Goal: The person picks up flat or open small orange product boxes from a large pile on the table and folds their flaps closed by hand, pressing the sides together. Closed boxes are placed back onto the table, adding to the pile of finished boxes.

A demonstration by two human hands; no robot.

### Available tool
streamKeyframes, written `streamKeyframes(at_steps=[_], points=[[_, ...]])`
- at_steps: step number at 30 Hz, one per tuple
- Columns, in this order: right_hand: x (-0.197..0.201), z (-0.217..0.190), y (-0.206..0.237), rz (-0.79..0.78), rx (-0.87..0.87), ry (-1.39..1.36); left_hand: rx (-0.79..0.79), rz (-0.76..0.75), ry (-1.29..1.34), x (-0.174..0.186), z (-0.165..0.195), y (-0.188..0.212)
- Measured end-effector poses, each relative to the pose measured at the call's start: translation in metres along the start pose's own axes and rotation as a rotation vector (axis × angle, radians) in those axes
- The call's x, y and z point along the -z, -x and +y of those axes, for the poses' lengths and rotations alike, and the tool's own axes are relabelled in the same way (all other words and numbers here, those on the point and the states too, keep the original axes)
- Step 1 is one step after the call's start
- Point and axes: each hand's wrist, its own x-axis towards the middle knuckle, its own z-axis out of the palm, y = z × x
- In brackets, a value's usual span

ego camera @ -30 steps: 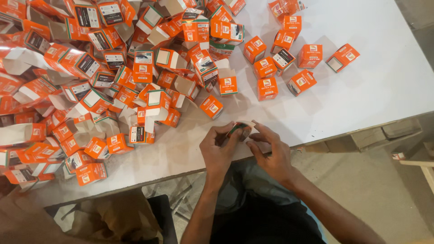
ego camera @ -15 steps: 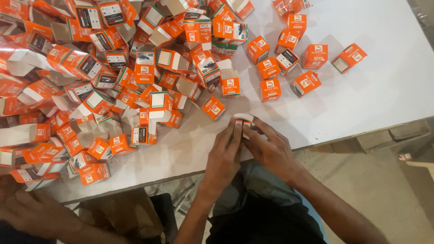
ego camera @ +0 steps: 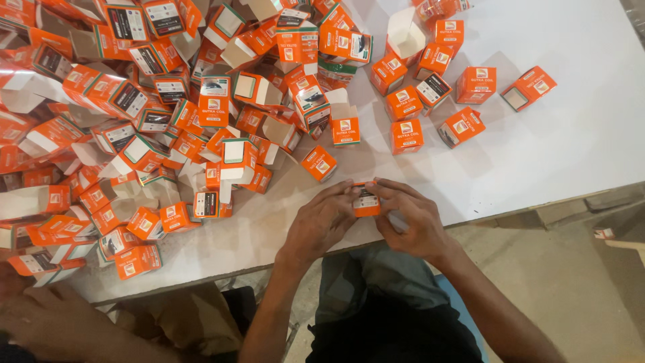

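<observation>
Together, left hand [ego camera: 322, 225] and right hand [ego camera: 411, 222] gripping one orange box [ego camera: 366, 202].

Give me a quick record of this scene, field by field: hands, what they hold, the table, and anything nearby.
left hand: left hand grips the small orange box from its side
right hand: right hand grips the same box from the other side
table: white table, near edge by the person's lap
pile: heap of orange boxes, many with open flaps
nearby: another person's arm at lower left
</observation>
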Motion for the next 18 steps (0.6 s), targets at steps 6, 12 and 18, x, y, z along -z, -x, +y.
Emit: streamKeyframes(at_steps=[6,12,18], points=[[0.004,0.0,-0.006,-0.052,-0.002,-0.021,0.03,-0.018,-0.053,0.006,0.014,-0.003],[-0.004,-0.003,-0.005,0.031,-0.005,0.036,0.113,-0.043,-0.012,0.012,0.021,-0.007],[-0.01,-0.006,-0.004,0.092,0.003,0.083,0.116,0.104,0.046,-0.001,0.016,-0.006]])
